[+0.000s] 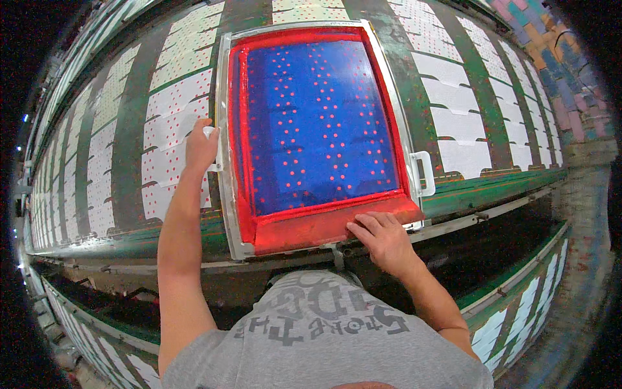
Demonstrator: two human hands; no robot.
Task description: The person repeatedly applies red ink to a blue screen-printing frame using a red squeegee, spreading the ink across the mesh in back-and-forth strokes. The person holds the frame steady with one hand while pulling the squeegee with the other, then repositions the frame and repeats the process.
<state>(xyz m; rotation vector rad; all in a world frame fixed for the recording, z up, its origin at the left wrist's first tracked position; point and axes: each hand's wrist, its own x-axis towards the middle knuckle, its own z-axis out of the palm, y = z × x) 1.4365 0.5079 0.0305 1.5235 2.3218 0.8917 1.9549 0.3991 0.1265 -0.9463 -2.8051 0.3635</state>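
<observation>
In front of me lies a screen-printing frame [391, 123] with pale metal sides. Its blue mesh [311, 129] carries rows of small dots, and red ink borders the mesh all round. My left hand [201, 148] is closed round a white handle [209, 131] on the frame's left side. Along the frame's near end lies a wide red-stained squeegee [304, 232]. The fingers of my right hand [383, 240] bend over its right part; my thumb is hidden. A second white handle [424, 174] sticks out on the right side, with no hand on it.
The frame rests on a long green printing table [466, 194]. White cut sheets [175, 117] lie in rows on its left, many with red dots; plainer white sheets [453, 97] lie on the right. A rail [479, 217] runs along the near edge. Another table with sheets [518, 318] stands behind me.
</observation>
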